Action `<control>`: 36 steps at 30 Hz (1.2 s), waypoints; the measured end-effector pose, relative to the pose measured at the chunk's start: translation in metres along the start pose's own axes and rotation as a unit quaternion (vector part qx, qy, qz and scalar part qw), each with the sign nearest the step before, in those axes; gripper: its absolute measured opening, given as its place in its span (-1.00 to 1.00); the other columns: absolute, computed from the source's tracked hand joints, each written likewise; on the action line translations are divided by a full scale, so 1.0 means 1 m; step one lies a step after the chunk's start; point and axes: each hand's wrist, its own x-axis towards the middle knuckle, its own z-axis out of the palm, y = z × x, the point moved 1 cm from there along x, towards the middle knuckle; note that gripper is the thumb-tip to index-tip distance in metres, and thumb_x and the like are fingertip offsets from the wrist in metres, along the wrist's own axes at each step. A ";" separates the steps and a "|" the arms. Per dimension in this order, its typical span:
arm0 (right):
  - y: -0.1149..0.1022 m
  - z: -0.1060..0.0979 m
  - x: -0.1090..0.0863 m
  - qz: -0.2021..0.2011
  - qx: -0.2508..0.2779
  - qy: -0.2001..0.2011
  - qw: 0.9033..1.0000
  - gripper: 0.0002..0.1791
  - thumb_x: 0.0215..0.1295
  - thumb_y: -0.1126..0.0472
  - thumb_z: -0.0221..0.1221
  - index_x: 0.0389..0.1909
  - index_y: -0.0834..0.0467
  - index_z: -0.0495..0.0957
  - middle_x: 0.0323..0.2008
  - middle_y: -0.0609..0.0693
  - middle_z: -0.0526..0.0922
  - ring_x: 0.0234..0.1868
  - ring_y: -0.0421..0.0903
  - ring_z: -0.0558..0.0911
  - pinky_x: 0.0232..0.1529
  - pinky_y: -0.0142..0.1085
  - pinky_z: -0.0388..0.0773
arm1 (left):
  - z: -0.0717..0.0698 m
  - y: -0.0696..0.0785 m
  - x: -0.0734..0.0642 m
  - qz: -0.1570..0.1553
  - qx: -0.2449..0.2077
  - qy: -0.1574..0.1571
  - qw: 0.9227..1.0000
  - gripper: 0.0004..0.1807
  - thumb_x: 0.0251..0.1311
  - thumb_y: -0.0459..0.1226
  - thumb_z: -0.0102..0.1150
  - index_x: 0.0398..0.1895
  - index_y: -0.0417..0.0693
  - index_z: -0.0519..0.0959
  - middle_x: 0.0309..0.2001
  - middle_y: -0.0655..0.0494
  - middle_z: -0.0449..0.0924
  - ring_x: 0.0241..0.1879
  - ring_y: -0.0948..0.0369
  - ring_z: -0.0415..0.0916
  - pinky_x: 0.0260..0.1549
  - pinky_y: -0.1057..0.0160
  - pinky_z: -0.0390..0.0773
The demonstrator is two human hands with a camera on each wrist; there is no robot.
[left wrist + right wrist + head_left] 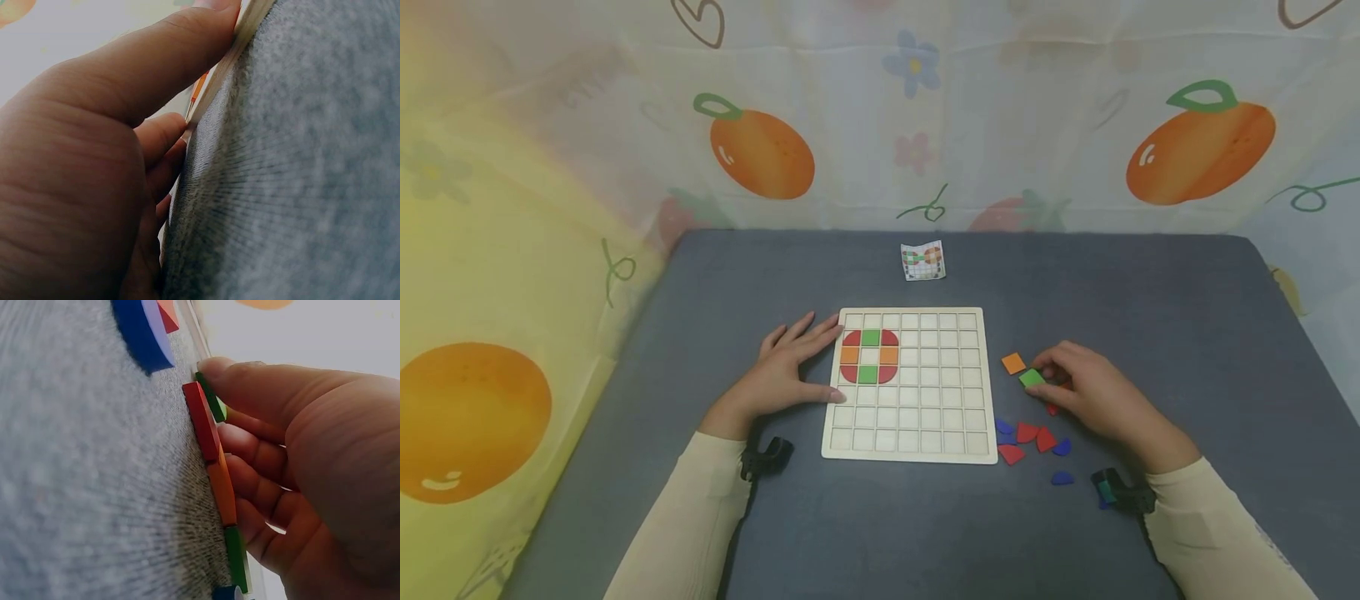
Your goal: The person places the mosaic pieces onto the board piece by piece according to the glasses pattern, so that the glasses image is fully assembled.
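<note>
Head: pale wooden gridded board (909, 377) is touched at edge by spread, near-straight fingers of L hand (786, 368); flat green square tile (1032, 377) is pinched btwn thumb & fingertips of R hand (1097, 392), orange square tile (1013, 363) just past them. L wrist: board edge is met by thumb. R wrist: flat red tile (201, 422) is seen nr bent fingers.

1. Board (928, 395): pale cream, gridded in squares.
2. Set pieces (870, 337): red corners, green top and bottom, orange sides, round a pale centre.
3. Loose pieces (1013, 363): orange, green, red, blue.
4. Surface (925, 533): flecked grey.
5. Card (923, 261): white, printed red, green, orange.
6. Cloth (842, 75): whitish, with orange fruits, blue and pink flowers; yellow leftward.
7. Sleeves (677, 517): cream.
</note>
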 end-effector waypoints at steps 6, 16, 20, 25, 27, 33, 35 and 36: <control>-0.001 0.000 0.001 0.001 0.011 0.007 1.000 -0.75 0.43 0.23 0.48 0.01 0.19 0.68 -0.21 -0.10 0.66 -0.21 -0.10 0.65 -0.16 -0.02 0.64 | 0.000 0.000 0.000 -0.006 0.001 -0.002 1.000 0.25 0.05 0.25 0.66 0.77 0.23 0.21 0.73 0.32 0.03 0.73 0.06 -0.32 0.53 -0.28 -0.40; -0.013 0.002 0.005 -0.002 0.052 0.071 0.996 -0.72 0.43 0.34 0.45 0.11 0.13 0.75 -0.05 -0.02 0.75 -0.17 -0.06 0.69 -0.09 -0.01 0.64 | -0.001 0.000 -0.001 -0.007 -0.003 -0.002 1.000 0.25 0.05 0.26 0.66 0.77 0.22 0.21 0.74 0.31 0.03 0.73 0.06 -0.32 0.53 -0.28 -0.40; -0.019 0.004 0.007 0.023 0.106 0.078 0.991 -0.69 0.40 0.36 0.47 0.11 0.17 0.73 -0.09 -0.01 0.78 -0.16 -0.05 0.76 -0.12 -0.21 0.66 | -0.001 0.002 -0.001 -0.008 -0.004 -0.003 1.000 0.25 0.05 0.26 0.66 0.77 0.22 0.21 0.74 0.30 0.03 0.73 0.06 -0.33 0.53 -0.29 -0.40; -0.028 0.007 0.009 0.032 0.179 0.067 0.981 -0.66 0.38 0.38 0.47 0.13 0.24 0.70 -0.24 -0.05 0.81 -0.25 -0.09 0.82 -0.24 -0.38 0.61 | -0.001 0.004 -0.001 -0.009 -0.003 -0.006 1.000 0.25 0.04 0.25 0.66 0.77 0.22 0.21 0.74 0.30 0.03 0.73 0.06 -0.32 0.53 -0.28 -0.40; -0.032 0.009 0.010 0.026 0.193 0.064 0.979 -0.66 0.39 0.39 0.47 0.13 0.26 0.69 -0.27 -0.06 0.80 -0.29 -0.10 0.82 -0.26 -0.37 0.63 | -0.002 0.004 0.000 -0.008 -0.004 -0.007 1.000 0.25 0.05 0.25 0.67 0.77 0.21 0.21 0.74 0.30 0.03 0.73 0.06 -0.32 0.53 -0.27 -0.40; -0.050 0.011 0.020 0.001 0.211 0.067 0.975 -0.67 0.37 0.41 0.47 0.10 0.27 0.67 -0.27 -0.04 0.77 -0.32 -0.10 0.81 -0.26 -0.30 0.70 | -0.003 0.003 0.000 -0.004 -0.008 -0.009 1.000 0.24 0.07 0.24 0.66 0.77 0.18 0.21 0.74 0.28 0.03 0.73 0.04 -0.32 0.52 -0.29 -0.40; -0.055 0.012 0.024 -0.007 0.205 0.070 0.976 -0.66 0.35 0.39 0.49 0.09 0.26 0.67 -0.28 -0.06 0.76 -0.33 -0.12 0.79 -0.26 -0.30 0.68 | -0.003 0.003 0.000 -0.003 -0.010 -0.009 1.000 0.24 0.07 0.24 0.66 0.77 0.17 0.21 0.74 0.28 0.03 0.73 0.03 -0.32 0.52 -0.30 -0.39; -0.058 0.013 0.026 -0.011 0.202 0.072 0.977 -0.66 0.34 0.39 0.51 0.08 0.26 0.68 -0.29 -0.07 0.75 -0.34 -0.14 0.78 -0.25 -0.30 0.67 | -0.003 0.002 0.000 -0.002 -0.010 -0.010 1.000 0.24 0.08 0.24 0.65 0.77 0.17 0.21 0.74 0.27 0.03 0.73 0.02 -0.32 0.52 -0.31 -0.39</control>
